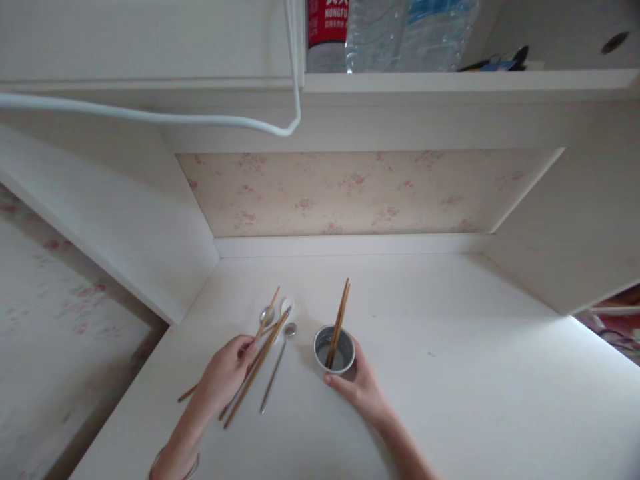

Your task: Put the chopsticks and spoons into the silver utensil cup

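Observation:
My left hand [227, 370] is closed, its thumb and fingers pinching a light wooden chopstick [271, 309] that points up and away. Beneath and beside it lie several more chopsticks [254, 375] on the white table. A long-handled metal spoon [274, 375] rests just right of them. Past the fingertips are the bowl of another metal spoon [265, 317] and a white spoon [287, 305], both partly covered by chopsticks. My right hand [363, 387] wraps around the right side of a grey metal cup [319, 357]. Wooden chopsticks [341, 317] lean inside the cup, tips up.
The white table [470, 393] runs back to a floral-papered wall [320, 193], with white side panels left and right. Overhead, a shelf [450, 81] holds plastic bottles [400, 37] and a red-labelled container [327, 30]. A white cable [200, 120] hangs in front at upper left.

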`<state>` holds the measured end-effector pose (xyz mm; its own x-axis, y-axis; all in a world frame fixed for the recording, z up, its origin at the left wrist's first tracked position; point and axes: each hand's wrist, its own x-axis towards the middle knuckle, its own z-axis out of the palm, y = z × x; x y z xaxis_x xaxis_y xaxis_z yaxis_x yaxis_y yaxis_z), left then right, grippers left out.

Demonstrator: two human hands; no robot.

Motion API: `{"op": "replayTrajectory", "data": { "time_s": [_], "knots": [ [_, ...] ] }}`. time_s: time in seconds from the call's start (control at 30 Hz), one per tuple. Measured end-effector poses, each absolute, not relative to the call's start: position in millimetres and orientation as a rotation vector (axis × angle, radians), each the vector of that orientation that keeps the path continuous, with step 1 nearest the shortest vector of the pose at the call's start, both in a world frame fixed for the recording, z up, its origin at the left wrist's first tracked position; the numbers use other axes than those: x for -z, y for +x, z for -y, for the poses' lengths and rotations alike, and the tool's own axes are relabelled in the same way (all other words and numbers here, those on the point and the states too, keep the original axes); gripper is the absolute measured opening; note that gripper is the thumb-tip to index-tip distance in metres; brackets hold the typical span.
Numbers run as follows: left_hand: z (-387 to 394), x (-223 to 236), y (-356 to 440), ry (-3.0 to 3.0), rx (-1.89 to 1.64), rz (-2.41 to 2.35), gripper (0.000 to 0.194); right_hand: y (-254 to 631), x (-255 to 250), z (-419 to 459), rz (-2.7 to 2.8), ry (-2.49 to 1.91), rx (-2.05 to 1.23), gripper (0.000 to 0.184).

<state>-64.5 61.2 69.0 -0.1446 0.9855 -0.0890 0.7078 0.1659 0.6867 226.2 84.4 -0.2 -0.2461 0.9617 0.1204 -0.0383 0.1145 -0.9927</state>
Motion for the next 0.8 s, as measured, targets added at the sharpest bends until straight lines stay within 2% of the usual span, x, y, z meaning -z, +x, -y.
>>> {"op": "replayTrajectory", "data": {
  "time_s": [0.17, 0.3, 0.5, 0.8],
  "knots": [
    [-75, -133, -20, 1.503, -1.096, -1.604, 0.037, 224, -4, -84, 1.379, -0.951, -1.323, 0.082],
    [-98, -159, 19, 1.511, -1.234, -1.376, 0.038, 222, -5, -83, 1.378, -0.945, -1.315, 0.082],
    [-133, -131, 58, 1.574, -1.242, -1.27, 0.036, 222, -12, -83, 1.414, -0.94, -1.277, 0.079],
    [-125, -80, 70, 1.638, -1.056, -1.375, 0.034, 225, -8, -87, 1.456, -0.916, -1.262, 0.08]
  ]
}}
